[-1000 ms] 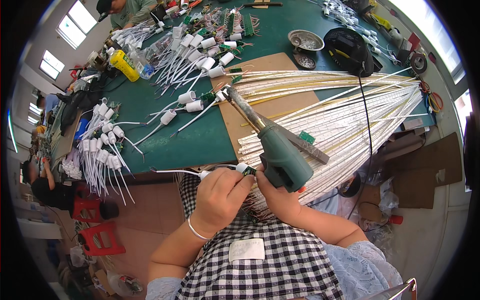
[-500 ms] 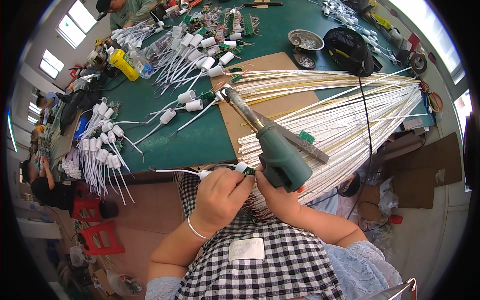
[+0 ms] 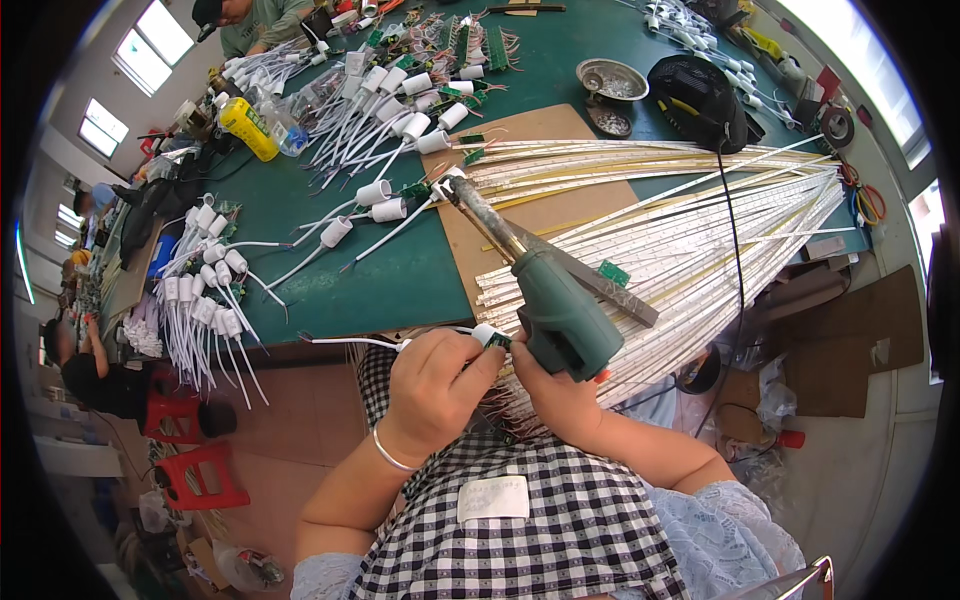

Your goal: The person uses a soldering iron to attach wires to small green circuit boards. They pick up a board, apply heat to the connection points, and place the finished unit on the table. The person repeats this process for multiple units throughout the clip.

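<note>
My left hand, wearing a silver bangle, pinches a small green circuit board. A white lamp cap sits at the board's left end, and a white cable runs out to the left. Against the board's right end rests the thumb of my right hand; its other fingers are curled and mostly hidden. A dark green soldering iron slants over that hand, its metal tip pointing far left above a flat metal bar. Whether my right hand touches the iron is hidden.
Long LED strips fan across the brown board on the green table. White caps with cables lie in piles on the left and at the back. A black cord crosses the strips near a metal bowl. Another person sits opposite.
My left hand has shifted slightly, now covering more of a white piece beside its fingers. My right hand and the iron's handle end have barely moved.
</note>
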`<control>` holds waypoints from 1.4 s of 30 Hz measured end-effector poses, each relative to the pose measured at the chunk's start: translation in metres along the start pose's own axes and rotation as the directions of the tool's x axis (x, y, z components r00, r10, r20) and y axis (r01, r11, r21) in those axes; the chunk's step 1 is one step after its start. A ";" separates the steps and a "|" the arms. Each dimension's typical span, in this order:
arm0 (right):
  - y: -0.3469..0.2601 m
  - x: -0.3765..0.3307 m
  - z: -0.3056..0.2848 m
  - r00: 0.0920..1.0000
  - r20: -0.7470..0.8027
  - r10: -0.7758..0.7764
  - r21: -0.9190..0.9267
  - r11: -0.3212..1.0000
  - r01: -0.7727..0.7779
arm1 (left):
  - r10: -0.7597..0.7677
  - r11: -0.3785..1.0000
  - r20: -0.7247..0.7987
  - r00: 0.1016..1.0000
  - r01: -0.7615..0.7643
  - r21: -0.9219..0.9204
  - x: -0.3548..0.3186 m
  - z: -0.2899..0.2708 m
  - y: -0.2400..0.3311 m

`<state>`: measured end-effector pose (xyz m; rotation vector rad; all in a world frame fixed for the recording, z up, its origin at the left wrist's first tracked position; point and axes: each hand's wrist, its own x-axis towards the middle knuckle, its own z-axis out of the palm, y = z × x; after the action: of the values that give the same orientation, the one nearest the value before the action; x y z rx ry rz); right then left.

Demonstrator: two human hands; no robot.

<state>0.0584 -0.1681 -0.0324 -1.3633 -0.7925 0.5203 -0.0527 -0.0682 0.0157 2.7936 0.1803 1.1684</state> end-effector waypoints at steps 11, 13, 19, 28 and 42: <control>-0.003 0.004 -0.001 0.997 0.039 -0.063 -0.053 0.997 0.065 | -0.116 0.992 0.101 0.988 0.119 -0.031 0.001 -0.007 0.004; -0.003 0.004 -0.002 0.991 0.048 -0.124 -0.117 0.985 0.129 | -0.099 0.994 0.125 0.987 0.103 -0.030 0.002 -0.007 0.004; -0.001 0.003 -0.004 0.990 0.042 -0.133 -0.148 0.979 0.137 | -0.043 0.998 0.146 0.988 0.048 -0.034 0.002 -0.004 0.004; 0.020 -0.005 -0.005 0.950 0.234 -0.209 -0.466 0.833 0.298 | -0.108 0.992 0.238 0.965 0.121 -0.038 -0.002 -0.016 0.003; 0.023 -0.011 -0.004 0.964 0.218 -0.152 -0.359 0.906 0.225 | -0.377 0.875 0.266 0.887 0.435 -0.211 -0.007 -0.014 0.004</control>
<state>0.0574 -0.1749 -0.0573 -1.5870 -1.2156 0.3519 -0.0673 -0.0725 0.0209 2.4536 0.5250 0.7209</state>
